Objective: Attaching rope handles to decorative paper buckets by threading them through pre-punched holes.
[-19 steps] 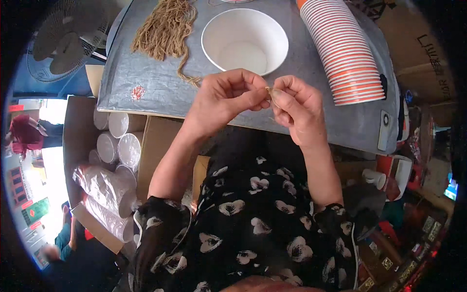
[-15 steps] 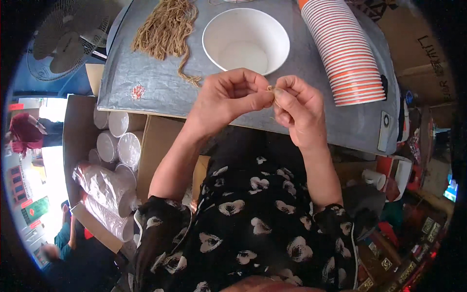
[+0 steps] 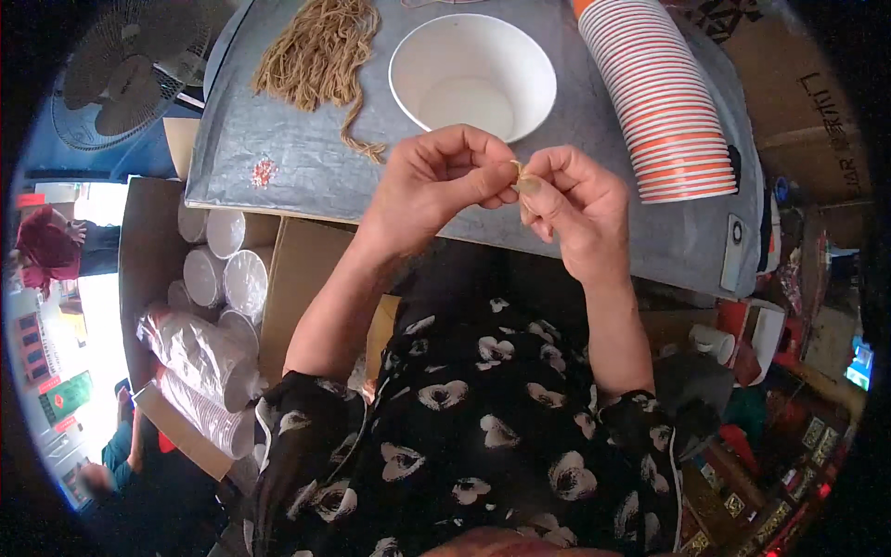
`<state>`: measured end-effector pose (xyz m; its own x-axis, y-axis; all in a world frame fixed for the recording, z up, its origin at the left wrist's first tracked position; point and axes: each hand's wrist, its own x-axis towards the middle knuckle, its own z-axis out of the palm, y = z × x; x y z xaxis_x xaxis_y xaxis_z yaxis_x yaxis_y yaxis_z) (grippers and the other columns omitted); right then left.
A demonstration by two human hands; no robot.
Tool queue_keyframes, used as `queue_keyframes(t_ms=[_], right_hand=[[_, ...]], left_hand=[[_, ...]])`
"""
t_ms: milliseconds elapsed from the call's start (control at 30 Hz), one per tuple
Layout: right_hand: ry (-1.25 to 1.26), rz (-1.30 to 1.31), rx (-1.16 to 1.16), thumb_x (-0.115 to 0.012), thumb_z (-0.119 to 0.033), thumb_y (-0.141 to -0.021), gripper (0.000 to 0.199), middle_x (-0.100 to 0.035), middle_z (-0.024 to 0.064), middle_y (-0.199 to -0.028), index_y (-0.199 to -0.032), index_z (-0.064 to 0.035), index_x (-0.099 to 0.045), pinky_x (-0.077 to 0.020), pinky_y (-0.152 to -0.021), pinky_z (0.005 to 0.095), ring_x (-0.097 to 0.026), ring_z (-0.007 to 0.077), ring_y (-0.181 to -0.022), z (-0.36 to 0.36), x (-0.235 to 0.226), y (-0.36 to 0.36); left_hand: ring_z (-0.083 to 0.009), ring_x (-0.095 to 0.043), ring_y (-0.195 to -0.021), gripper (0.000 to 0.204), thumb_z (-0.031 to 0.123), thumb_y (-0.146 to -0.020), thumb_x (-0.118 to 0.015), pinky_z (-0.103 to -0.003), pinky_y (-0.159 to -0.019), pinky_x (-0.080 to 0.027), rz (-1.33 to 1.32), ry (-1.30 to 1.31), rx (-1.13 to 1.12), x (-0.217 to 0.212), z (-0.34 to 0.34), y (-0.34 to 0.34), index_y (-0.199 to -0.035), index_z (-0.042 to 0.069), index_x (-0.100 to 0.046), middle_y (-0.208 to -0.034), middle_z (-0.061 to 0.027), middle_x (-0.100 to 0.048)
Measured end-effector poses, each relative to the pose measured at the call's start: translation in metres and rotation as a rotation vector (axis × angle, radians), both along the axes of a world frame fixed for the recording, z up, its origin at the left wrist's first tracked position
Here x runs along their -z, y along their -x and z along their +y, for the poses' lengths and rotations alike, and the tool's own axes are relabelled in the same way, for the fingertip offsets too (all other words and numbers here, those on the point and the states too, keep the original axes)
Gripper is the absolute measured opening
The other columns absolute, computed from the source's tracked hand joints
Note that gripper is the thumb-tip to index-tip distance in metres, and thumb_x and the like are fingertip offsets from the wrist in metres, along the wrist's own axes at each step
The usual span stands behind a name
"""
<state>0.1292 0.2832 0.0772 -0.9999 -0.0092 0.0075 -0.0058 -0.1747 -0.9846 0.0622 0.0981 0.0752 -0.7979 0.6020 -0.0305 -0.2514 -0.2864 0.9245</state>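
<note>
Close together above the table's near edge, both my hands pinch a short piece of tan twine (image 3: 520, 171). My left hand (image 3: 432, 190) grips it between thumb and forefinger, the other fingers curled. My right hand (image 3: 587, 209) pinches it from the other side, thumb on top; most of the twine is hidden by the fingers. Just beyond my hands stands a large white paper tub (image 3: 408, 79), with nothing visible inside. A heap of brown twine strands (image 3: 316, 60) lies to its left, one strand trailing toward me.
On the right of the grey-covered table (image 3: 223, 148) lies a long stack of orange-and-white tubs (image 3: 659, 111). Small red and white bits (image 3: 264, 174) are scattered at left. A cardboard box (image 3: 148, 232) holds several wrapped tub stacks (image 3: 200, 357). A fan (image 3: 130, 84) stands far left.
My right hand has shifted slightly right and its thumb has turned at the twine. My left hand has barely moved and still pinches it.
</note>
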Motion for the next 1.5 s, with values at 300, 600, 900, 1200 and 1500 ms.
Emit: queue_keyframes(t_ms=[300, 600, 900, 1200, 1500], right_hand=[[0.052, -0.096, -0.097, -0.062, -0.016, -0.099, 0.018, -0.063, 0.0019, -0.073, -0.11, -0.0013, -0.062, -0.0336, -0.046, 0.016, -0.05, 0.0015, -0.058, 0.007, -0.006, 0.005], [0.095, -0.127, -0.251, -0.064, -0.014, -0.096, 0.014, -0.062, 0.0021, -0.072, -0.101, -0.0017, -0.059, -0.0324, -0.045, 0.0167, -0.049, 0.0018, -0.056, 0.014, -0.007, 0.008], [0.394, -0.13, -0.133, -0.064, -0.017, -0.095, 0.018, -0.057, 0.0009, -0.069, -0.102, -0.0013, -0.06, -0.0336, -0.044, 0.0174, -0.046, 0.0036, -0.053, 0.004, 0.0, 0.0], [0.111, -0.179, -0.14, -0.066, -0.018, -0.095, 0.016, -0.061, 0.0022, -0.07, -0.097, -0.0018, -0.063, -0.0354, -0.044, 0.0174, -0.047, 0.003, -0.052, 0.014, -0.01, 0.007], [0.412, -0.291, -0.145, -0.066, -0.016, -0.094, 0.013, -0.056, -0.0011, -0.068, -0.097, -0.0034, -0.064, -0.0313, -0.044, 0.0174, -0.044, 0.0026, -0.052, 0.017, 0.002, 0.007]], left_hand=[[-0.0133, -0.071, -0.078, 0.012, 0.001, -0.088, -0.073, -0.024, -0.068, -0.056, 0.021, 0.028, 0.006, -0.003, -0.003, -0.003, -0.099, 0.001, -0.067, -0.089, -0.0065, -0.072], [-0.0123, -0.07, -0.08, 0.01, 0.001, -0.089, -0.072, -0.023, -0.07, -0.057, 0.117, 0.104, 0.029, -0.013, -0.008, -0.002, -0.098, -0.001, -0.067, -0.088, -0.0067, -0.071], [-0.0114, -0.069, -0.083, 0.011, 0.003, -0.093, -0.069, -0.023, -0.073, -0.057, 0.068, 0.011, 0.04, -0.002, -0.003, -0.005, -0.102, -0.002, -0.066, -0.091, -0.0066, -0.071], [-0.0091, -0.068, -0.081, 0.008, 0.002, -0.093, -0.069, -0.022, -0.07, -0.055, 0.088, 0.122, 0.026, -0.01, 0.0, -0.007, -0.099, -0.002, -0.067, -0.09, -0.004, -0.07], [-0.0119, -0.069, -0.087, 0.011, 0.001, -0.093, -0.068, -0.024, -0.076, -0.058, 0.057, 0.069, 0.062, -0.004, -0.001, -0.004, -0.103, -0.003, -0.064, -0.093, -0.0066, -0.07]])
